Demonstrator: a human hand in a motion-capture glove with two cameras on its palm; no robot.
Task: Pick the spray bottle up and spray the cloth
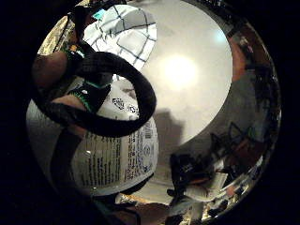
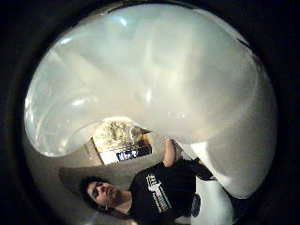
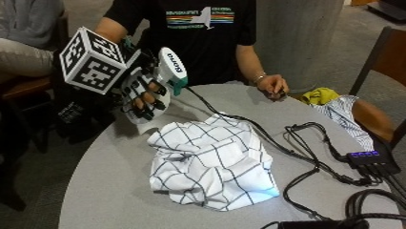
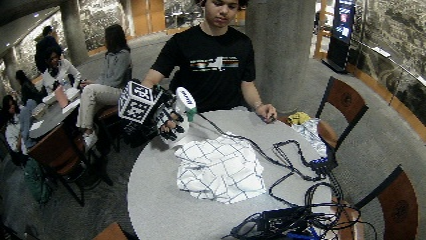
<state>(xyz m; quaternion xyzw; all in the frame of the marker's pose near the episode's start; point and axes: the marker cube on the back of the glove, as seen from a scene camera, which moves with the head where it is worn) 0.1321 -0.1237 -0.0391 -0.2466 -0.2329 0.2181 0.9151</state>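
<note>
A white spray bottle (image 3: 166, 71) with a teal nozzle is held up in the air over the table's far left edge, tilted, by my gloved right hand (image 3: 141, 93), whose fingers curl round its body. Its nozzle points toward the crumpled white cloth with dark grid lines (image 3: 212, 164), which lies on the grey round table (image 3: 107, 191) just below and to the right. The wide view shows the same: bottle (image 4: 181, 107), hand (image 4: 168, 122), cloth (image 4: 218, 170). The little finger palm view has the bottle's printed label (image 1: 117, 159) close by and the cloth (image 1: 126, 33) beyond. The bottle (image 2: 159, 79) fills the thumb side view.
Black cables (image 3: 298, 148) run across the table's right side to a black hub (image 3: 368, 160) near the edge. The person's bare left hand (image 3: 273, 88) rests on the far edge. A wooden chair (image 3: 380, 71) with yellow and striped cloth on it stands at the right.
</note>
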